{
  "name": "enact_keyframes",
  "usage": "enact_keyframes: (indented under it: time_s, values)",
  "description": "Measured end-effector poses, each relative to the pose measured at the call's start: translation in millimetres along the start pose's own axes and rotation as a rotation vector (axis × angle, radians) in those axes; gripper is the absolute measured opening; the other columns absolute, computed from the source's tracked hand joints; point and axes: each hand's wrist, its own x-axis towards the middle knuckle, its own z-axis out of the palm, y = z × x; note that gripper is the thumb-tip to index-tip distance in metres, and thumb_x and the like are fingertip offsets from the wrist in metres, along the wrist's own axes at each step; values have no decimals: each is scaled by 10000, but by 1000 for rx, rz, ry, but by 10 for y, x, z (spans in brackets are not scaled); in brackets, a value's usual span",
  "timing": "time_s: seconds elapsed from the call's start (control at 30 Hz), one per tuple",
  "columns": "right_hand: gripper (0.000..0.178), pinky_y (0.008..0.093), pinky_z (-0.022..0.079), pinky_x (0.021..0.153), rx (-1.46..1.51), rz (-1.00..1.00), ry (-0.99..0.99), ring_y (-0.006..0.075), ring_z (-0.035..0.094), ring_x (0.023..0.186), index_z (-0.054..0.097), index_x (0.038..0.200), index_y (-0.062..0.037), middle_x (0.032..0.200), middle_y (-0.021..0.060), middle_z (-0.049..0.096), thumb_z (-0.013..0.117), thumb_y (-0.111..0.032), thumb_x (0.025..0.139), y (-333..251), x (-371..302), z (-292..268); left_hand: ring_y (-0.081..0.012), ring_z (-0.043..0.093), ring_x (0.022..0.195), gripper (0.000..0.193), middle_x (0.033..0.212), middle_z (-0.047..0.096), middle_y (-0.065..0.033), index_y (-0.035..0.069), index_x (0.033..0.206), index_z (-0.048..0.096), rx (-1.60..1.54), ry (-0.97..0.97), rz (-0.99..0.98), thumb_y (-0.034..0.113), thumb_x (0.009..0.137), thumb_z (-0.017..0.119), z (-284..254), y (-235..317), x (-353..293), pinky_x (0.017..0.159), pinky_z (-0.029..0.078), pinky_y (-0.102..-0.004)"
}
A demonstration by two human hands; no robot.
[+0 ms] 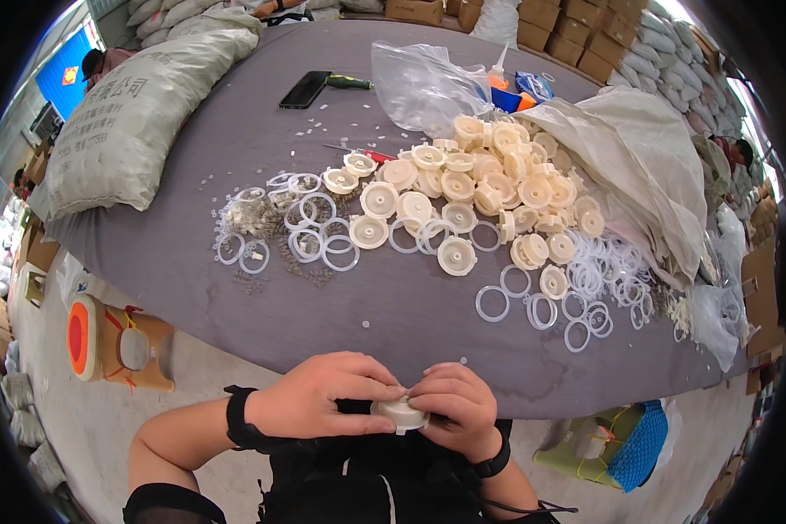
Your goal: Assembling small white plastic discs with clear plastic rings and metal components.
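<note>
Close to my body, at the table's near edge, both hands hold one round cream plastic cap (401, 414). My left hand (327, 395) grips it from the left, thumb below and fingers on top. My right hand (457, 407) closes on its right side, with fingertips meeting the left ones over the top. The fingers cover much of the cap. Beyond my hands lies a heap of similar cream caps (457, 257). Translucent sealing rings (492, 304) lie scattered right of the heap, with more rings (341, 251) on the left beside small metal springs (310, 273).
On the grey-covered table (279, 323) are a stuffed woven sack (113, 131), a black phone (306, 90), a green-handled tool (349, 82), a clear plastic bag (428, 87) and a whitish cloth sack (637, 148). Stools (135, 345) stand below the edge. Other people are at the far side.
</note>
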Motion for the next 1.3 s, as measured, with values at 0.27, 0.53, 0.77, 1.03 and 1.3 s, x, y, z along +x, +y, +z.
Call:
enact_keyframes:
  time_s: [0.27,0.53,0.77,1.03,1.3]
  values:
    - [267,360,510,714,36,32,24,250,602,763,625,811,-44,827,70,645,703,12,561,21,-67,48,-211,592,793,337,921,624,-37,77,1003,631,353,174,363,215,721,753,113,-122,-16,722,455,-339]
    - [337,283,479,767,238,541,129,190,612,813,588,1016,-8,930,88,638,699,-14,698,169,-125,135,-95,569,753,240,894,600,-30,44,1010,634,-143,116,-167,189,820,665,-3,-420,280,637,467,-247]
    - [373,260,479,735,231,766,319,123,603,812,566,1112,-8,981,81,640,676,-33,757,359,-224,-112,-88,568,758,289,1005,602,-54,-1,1133,547,-221,508,-353,147,885,556,-486,-569,689,694,472,-225]
    - [187,372,432,723,-909,683,314,269,534,829,629,901,-38,847,95,558,672,-98,729,900,-198,-782,-47,439,638,105,788,526,12,33,886,660,88,621,-293,68,796,619,-627,-763,340,585,376,-195]
    - [199,377,425,700,-851,671,265,262,530,803,630,889,-66,807,77,543,695,-128,711,1074,31,-735,-152,526,678,135,809,535,-53,20,900,624,516,680,-318,29,766,609,-921,-821,73,617,424,-268]
